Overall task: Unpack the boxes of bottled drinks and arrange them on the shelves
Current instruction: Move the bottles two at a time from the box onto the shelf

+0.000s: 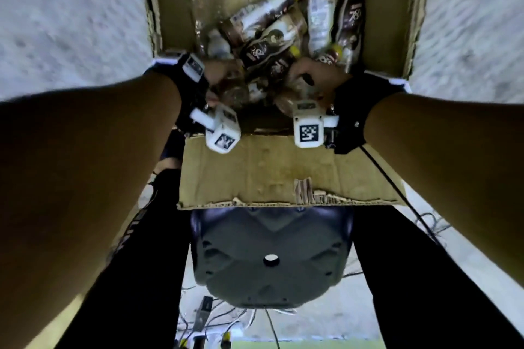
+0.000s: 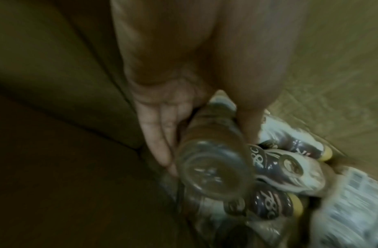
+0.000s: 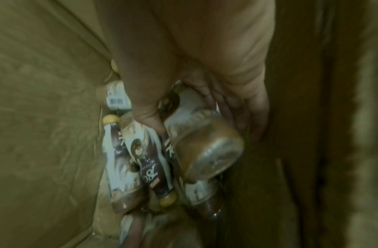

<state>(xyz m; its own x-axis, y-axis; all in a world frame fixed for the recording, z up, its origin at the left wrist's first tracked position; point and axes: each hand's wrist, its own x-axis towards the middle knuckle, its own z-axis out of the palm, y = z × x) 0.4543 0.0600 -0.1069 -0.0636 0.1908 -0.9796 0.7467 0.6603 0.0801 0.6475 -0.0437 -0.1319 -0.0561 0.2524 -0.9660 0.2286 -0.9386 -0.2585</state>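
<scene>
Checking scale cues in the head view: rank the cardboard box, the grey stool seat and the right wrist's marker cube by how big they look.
1. cardboard box, largest.
2. grey stool seat, though nearness to the camera inflates it.
3. marker cube, smallest.

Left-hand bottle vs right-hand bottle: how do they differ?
1. The left-hand bottle sits by the carton's left wall; the right-hand bottle sits by the right wall.
2. In its wrist view the left-hand bottle points its clear base almost at the camera; the right-hand bottle's base is angled to one side.

Shared: brown drink, clear base, gripped round the body by the left hand and right hand, above the loose bottles.
</scene>
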